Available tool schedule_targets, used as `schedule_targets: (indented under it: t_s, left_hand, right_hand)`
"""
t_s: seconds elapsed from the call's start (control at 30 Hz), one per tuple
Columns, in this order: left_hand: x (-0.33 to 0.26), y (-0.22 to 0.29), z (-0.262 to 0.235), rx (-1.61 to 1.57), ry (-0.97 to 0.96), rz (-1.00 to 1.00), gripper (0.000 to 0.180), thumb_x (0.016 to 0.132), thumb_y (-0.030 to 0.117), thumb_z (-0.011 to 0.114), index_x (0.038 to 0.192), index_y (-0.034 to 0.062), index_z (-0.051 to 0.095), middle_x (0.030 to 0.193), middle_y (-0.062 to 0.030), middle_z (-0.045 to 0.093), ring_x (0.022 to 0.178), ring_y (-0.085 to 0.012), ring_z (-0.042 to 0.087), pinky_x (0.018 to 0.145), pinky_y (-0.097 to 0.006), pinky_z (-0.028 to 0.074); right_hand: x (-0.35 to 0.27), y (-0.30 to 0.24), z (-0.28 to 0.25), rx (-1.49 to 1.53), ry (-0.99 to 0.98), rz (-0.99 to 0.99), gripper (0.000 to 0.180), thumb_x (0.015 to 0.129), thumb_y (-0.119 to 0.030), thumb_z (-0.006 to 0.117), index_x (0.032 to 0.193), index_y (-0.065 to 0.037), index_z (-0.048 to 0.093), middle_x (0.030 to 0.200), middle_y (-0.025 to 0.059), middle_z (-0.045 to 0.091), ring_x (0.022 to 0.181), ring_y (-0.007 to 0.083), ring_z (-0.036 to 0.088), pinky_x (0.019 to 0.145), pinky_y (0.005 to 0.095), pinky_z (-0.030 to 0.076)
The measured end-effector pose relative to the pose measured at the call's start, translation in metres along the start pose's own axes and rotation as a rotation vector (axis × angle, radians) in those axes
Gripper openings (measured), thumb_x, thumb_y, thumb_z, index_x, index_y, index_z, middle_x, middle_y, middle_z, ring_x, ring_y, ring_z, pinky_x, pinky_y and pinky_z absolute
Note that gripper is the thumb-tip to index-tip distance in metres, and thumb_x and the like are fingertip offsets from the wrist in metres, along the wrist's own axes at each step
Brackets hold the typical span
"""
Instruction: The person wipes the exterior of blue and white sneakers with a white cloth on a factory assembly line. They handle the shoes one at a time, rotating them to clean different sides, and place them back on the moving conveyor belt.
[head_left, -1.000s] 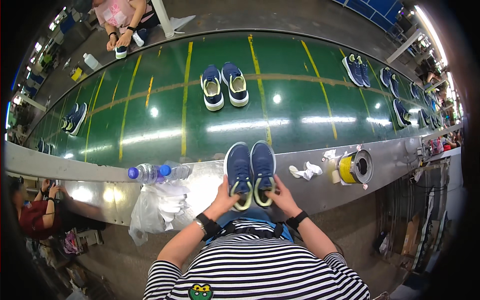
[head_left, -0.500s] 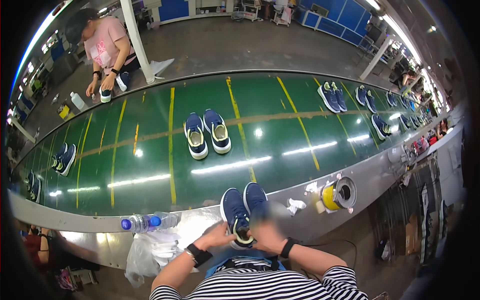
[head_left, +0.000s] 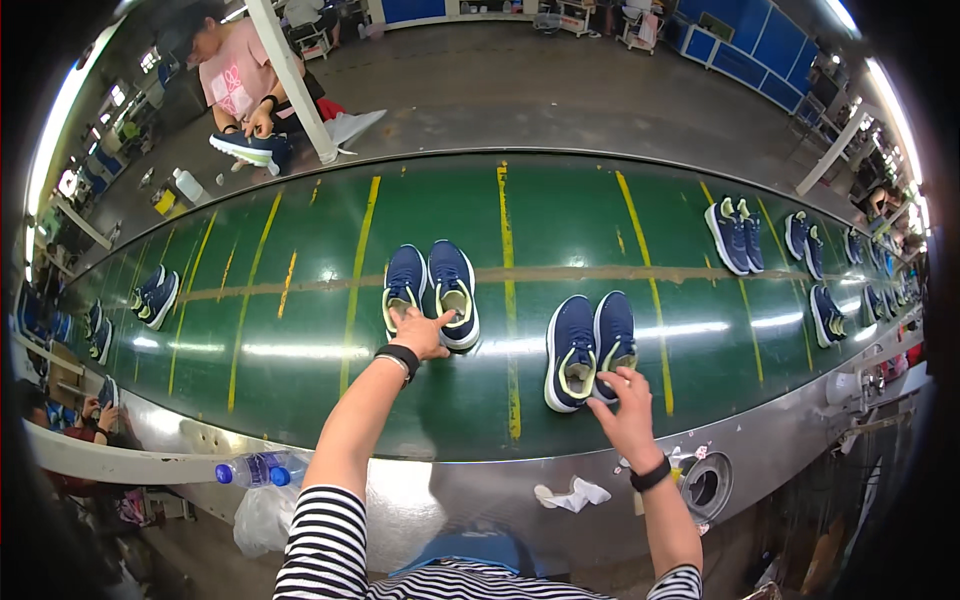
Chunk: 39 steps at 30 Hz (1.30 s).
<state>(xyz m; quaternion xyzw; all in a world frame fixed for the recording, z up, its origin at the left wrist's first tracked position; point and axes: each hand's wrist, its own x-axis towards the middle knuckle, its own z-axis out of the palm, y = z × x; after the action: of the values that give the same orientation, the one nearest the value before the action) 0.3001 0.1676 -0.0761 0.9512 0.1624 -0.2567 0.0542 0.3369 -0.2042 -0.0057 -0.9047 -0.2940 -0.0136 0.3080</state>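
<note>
Two pairs of navy sneakers with white soles and pale green linings stand on the green conveyor belt [head_left: 560,245] before me, toes pointing away. My left hand [head_left: 420,335] reaches over the belt to the left pair. Its fingers are spread across the heels, fingertips at the left sneaker [head_left: 405,275] and thumb at the right sneaker [head_left: 451,275]. Nearer me stands the other pair, a left sneaker [head_left: 571,345] and a right sneaker [head_left: 614,330]. Beside the right one's heel is my right hand [head_left: 630,415], thumb and fingers apart, holding nothing.
More sneakers [head_left: 735,235] stand along the belt on both sides. On the near metal ledge [head_left: 430,490] are plastic bottles [head_left: 255,468], a crumpled white cloth [head_left: 575,494] and a round tin [head_left: 706,485]. Across the belt a co-worker [head_left: 240,75] holds a sneaker beside a white post [head_left: 292,80].
The pair that was between my hands at the near edge now stands on the belt. My left hand has moved forward to the farther pair; my right hand has come off its pair.
</note>
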Motion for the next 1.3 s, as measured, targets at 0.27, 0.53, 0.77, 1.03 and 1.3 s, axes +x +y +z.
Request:
schedule_targets:
  t_s: [0.27,0.53,0.77,1.03,1.3]
  left_hand:
    - [-0.043,0.009,0.001,-0.175,0.205,0.111,0.065,0.07,0.054,0.069,0.121,0.0165,0.056,0.098,-0.0241,0.058,0.095,-0.0353,0.058,0.081,-0.042,0.048]
    - [-0.264,0.014,0.062,-0.336,0.24,0.291,0.046,0.066,0.037,0.077,0.102,0.0149,0.061,0.09,-0.0199,0.052,0.078,-0.0369,0.058,0.066,-0.044,0.049]
    - [-0.369,0.002,0.164,-0.389,0.101,0.323,0.041,0.074,0.023,0.07,0.111,0.0121,0.058,0.097,-0.0225,0.054,0.093,-0.0395,0.054,0.078,-0.045,0.046]
    - [-0.381,-0.057,0.197,-1.013,0.45,-0.098,0.049,0.071,0.006,0.067,0.115,-0.0018,0.047,0.102,-0.0159,0.055,0.093,-0.0283,0.056,0.081,-0.034,0.045]
    - [-0.334,-0.078,0.229,-1.945,-0.199,-0.388,0.039,0.078,-0.007,0.053,0.116,-0.0001,0.053,0.104,-0.0118,0.062,0.089,-0.0245,0.063,0.079,-0.034,0.051]
  right_hand:
    - [-0.02,-0.165,-0.124,1.156,0.701,-0.597,0.014,0.074,-0.001,0.063,0.067,-0.006,0.052,0.074,0.0031,0.05,0.065,0.0148,0.045,0.058,0.0268,0.038]
    - [-0.101,-0.276,-0.143,1.262,0.584,-0.327,0.015,0.066,-0.028,0.067,0.057,-0.028,0.056,0.062,-0.0092,0.041,0.065,0.0079,0.035,0.064,0.0265,0.026]
    - [-0.142,-0.26,-0.061,1.186,0.36,0.043,0.031,0.074,0.0,0.065,0.103,-0.006,0.058,0.088,0.0023,0.055,0.078,0.0137,0.051,0.07,0.0266,0.042]
    - [-0.265,-0.154,0.179,0.808,-0.411,0.548,0.079,0.069,-0.013,0.078,0.136,-0.004,0.037,0.125,0.0125,0.044,0.104,0.0206,0.052,0.086,0.0304,0.045]
    - [-0.232,-0.149,0.176,1.243,-0.415,0.819,0.049,0.079,0.002,0.058,0.127,-0.004,0.047,0.108,0.0069,0.059,0.097,0.0167,0.059,0.085,0.0286,0.047]
